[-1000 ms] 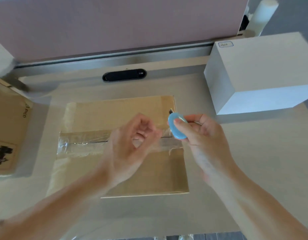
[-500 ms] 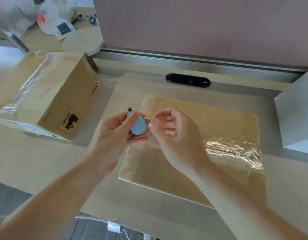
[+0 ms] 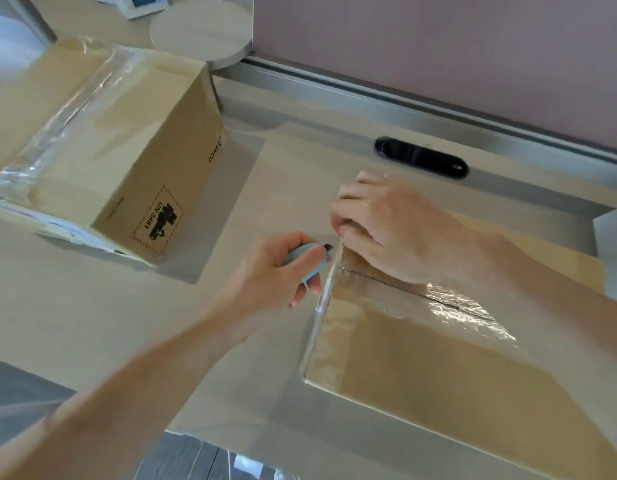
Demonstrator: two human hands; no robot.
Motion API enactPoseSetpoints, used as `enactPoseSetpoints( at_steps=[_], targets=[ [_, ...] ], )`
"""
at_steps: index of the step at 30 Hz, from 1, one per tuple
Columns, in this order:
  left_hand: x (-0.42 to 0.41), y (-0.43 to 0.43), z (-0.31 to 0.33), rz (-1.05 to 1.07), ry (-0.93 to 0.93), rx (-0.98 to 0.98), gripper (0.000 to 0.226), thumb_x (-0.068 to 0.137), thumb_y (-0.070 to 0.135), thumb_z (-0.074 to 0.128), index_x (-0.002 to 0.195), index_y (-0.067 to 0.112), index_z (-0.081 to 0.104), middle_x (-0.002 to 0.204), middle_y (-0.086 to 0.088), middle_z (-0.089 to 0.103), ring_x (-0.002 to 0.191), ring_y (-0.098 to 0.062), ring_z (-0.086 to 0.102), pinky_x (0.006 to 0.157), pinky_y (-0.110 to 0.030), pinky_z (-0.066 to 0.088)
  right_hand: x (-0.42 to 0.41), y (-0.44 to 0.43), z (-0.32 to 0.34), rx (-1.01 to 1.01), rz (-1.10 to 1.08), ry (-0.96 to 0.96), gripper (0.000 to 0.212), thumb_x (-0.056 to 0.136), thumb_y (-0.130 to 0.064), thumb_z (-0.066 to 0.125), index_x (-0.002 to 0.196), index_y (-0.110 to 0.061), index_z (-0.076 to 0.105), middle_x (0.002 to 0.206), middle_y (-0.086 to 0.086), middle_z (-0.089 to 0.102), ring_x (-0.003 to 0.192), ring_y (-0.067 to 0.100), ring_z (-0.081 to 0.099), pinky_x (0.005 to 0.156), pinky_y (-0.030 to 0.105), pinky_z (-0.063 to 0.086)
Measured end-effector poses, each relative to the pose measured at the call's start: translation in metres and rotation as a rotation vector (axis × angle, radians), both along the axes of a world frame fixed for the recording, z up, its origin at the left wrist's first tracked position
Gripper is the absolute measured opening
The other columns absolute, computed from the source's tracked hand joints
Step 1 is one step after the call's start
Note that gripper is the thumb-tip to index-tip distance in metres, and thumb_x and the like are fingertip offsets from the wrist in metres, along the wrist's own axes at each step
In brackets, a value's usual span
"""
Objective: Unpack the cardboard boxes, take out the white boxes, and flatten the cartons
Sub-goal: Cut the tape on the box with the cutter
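A closed cardboard box (image 3: 438, 368) with clear tape over its top seam lies in front of me on the desk. My left hand (image 3: 265, 282) grips a small light-blue cutter (image 3: 305, 259), its dark blade tip at the box's left top edge by the tape seam. My right hand (image 3: 383, 223) rests on the far left corner of the box top, fingers curled down on it. A second taped cardboard box (image 3: 127, 143) with a black label stands at the left. A corner of a white box (image 3: 611, 244) shows at the right edge.
A pink partition with a metal rail (image 3: 438, 123) runs along the back of the desk. A black oval cable slot (image 3: 421, 157) sits behind the box. A round pale disc (image 3: 203, 36) lies at the top left. The desk's front edge is close below my forearms.
The cutter passed from my right hand to my left hand. My right hand moved onto the box's far corner, and the blade came down to the left edge. The view swung left.
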State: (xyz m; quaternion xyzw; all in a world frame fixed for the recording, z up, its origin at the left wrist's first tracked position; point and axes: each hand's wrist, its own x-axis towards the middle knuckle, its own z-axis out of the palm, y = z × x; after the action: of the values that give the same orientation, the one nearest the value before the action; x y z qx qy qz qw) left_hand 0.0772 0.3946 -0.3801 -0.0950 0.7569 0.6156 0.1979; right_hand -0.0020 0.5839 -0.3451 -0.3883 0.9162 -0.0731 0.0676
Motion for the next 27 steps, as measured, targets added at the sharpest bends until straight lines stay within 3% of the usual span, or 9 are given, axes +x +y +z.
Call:
enactPoseSetpoints(
  at_steps=[3, 6, 10, 14, 18, 27],
  targets=[
    [-0.001, 0.001, -0.008, -0.005, -0.028, 0.024, 0.022, 0.106, 0.024, 0.053, 0.097, 0.008, 0.066, 0.062, 0.000, 0.058, 0.052, -0.016, 0.045, 0.046, -0.018, 0.036, -0.005, -0.010, -0.002, -0.026, -0.015, -0.056, 0.021, 0.099, -0.024, 0.043, 0.082, -0.021, 0.055, 0.084, -0.010, 0.053, 0.088, 0.013, 0.045, 0.076, 0.039, 0.046],
    [-0.002, 0.002, -0.011, -0.012, -0.021, 0.072, 0.023, 0.107, 0.024, 0.051, 0.096, 0.010, 0.065, 0.062, 0.001, 0.055, 0.053, -0.015, 0.045, 0.046, -0.018, 0.036, -0.011, -0.014, -0.006, -0.046, -0.013, -0.072, 0.027, 0.097, -0.027, 0.039, 0.074, -0.021, 0.054, 0.077, -0.009, 0.050, 0.082, 0.011, 0.046, 0.071, 0.039, 0.046],
    [-0.005, 0.004, -0.009, -0.042, 0.012, 0.084, 0.023, 0.108, 0.023, 0.050, 0.095, 0.009, 0.064, 0.063, -0.001, 0.053, 0.054, -0.016, 0.045, 0.048, -0.020, 0.037, -0.017, -0.015, -0.018, -0.061, 0.029, -0.034, 0.040, 0.100, -0.031, 0.036, 0.067, -0.022, 0.057, 0.076, -0.009, 0.053, 0.085, 0.013, 0.045, 0.081, 0.032, 0.030],
    [-0.005, 0.006, -0.011, -0.036, 0.020, 0.099, 0.025, 0.108, 0.019, 0.048, 0.099, 0.002, 0.063, 0.063, -0.005, 0.046, 0.052, -0.014, 0.040, 0.047, -0.019, 0.033, -0.023, -0.017, -0.033, -0.106, -0.005, -0.117, 0.053, 0.105, -0.047, 0.028, 0.066, -0.023, 0.055, 0.076, -0.007, 0.057, 0.087, 0.013, 0.050, 0.097, 0.034, 0.029],
    [-0.008, 0.007, -0.015, -0.049, 0.028, 0.110, 0.024, 0.108, 0.015, 0.047, 0.097, -0.001, 0.061, 0.062, 0.001, 0.042, 0.051, -0.009, 0.039, 0.046, -0.018, 0.030, -0.028, -0.020, -0.042, -0.142, 0.003, -0.051, 0.061, 0.105, -0.053, 0.027, 0.062, -0.018, 0.051, 0.061, -0.007, 0.050, 0.069, 0.008, 0.048, 0.091, 0.033, 0.031],
    [-0.021, 0.006, -0.012, -0.147, 0.081, 0.011, 0.028, 0.090, 0.031, 0.050, 0.091, 0.007, 0.062, 0.067, -0.002, 0.044, 0.060, -0.020, 0.039, 0.050, -0.023, 0.032, -0.029, -0.021, -0.046, -0.161, -0.025, -0.027, 0.059, 0.110, -0.043, 0.035, 0.061, -0.014, 0.050, 0.060, -0.003, 0.051, 0.067, 0.018, 0.053, 0.096, 0.038, 0.036]
  ],
)
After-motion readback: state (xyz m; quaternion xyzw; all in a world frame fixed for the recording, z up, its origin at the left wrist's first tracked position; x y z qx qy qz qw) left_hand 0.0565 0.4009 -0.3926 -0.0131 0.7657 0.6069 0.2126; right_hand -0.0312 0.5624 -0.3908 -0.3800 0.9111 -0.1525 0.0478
